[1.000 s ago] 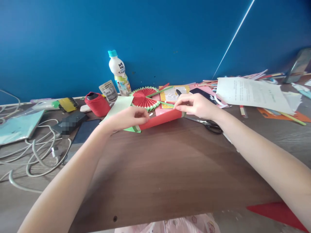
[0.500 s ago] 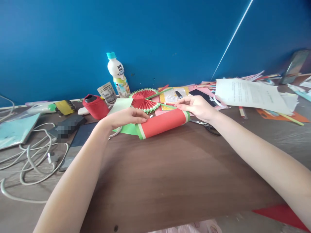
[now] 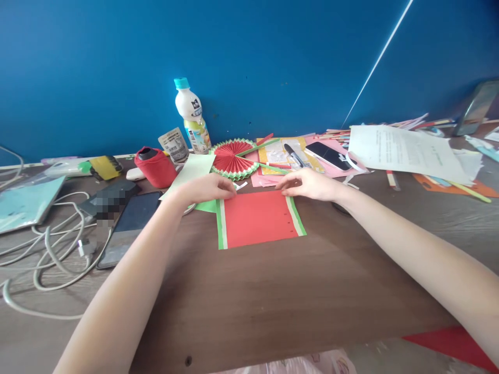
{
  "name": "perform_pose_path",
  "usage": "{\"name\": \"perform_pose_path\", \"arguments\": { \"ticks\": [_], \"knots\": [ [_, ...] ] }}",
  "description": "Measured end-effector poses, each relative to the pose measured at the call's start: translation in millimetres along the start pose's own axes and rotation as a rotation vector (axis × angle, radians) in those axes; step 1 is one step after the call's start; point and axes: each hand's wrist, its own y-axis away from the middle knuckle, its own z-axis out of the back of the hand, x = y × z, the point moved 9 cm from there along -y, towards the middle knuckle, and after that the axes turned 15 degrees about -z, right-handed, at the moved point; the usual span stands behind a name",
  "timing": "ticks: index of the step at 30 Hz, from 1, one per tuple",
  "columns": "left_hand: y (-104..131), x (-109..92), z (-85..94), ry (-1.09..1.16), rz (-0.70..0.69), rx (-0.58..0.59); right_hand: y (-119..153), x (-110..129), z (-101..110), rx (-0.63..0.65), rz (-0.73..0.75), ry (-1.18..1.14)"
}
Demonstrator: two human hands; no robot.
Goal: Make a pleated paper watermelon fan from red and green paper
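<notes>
Red sheet: is lying open on the table, where half a second ago it was curling into a roll; its near edge is now reaching farther forward, and green-and-white borders are running down both sides.
Left hand: is resting at the sheet's far left corner, fingers loosely bent and touching it.
Right hand: is meeting the far right corner, thumb and fingers drawing close together.
Hold: fingertips are partly hiding one another, so I cannot tell whether either hand is pinching the paper or merely pressing it.
Green paper: is lying just left of the sheet.
Fan: is spreading behind the sheet.
Marker: is lying beyond the right hand.
Bottle: is standing left of the fan.
</notes>
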Motion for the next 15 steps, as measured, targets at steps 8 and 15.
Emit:
{"name": "perform_pose_path", "arguments": {
  "ticks": [8,15],
  "knots": [
    [-2,-3,-17.9,-0.171,-0.014,0.098,2,9,-15,-0.058,0.151,0.317],
    [3,-12,-19.0,-0.246,0.015,0.093,4,11,-17,-0.084,0.225,0.374]
  ]
}}
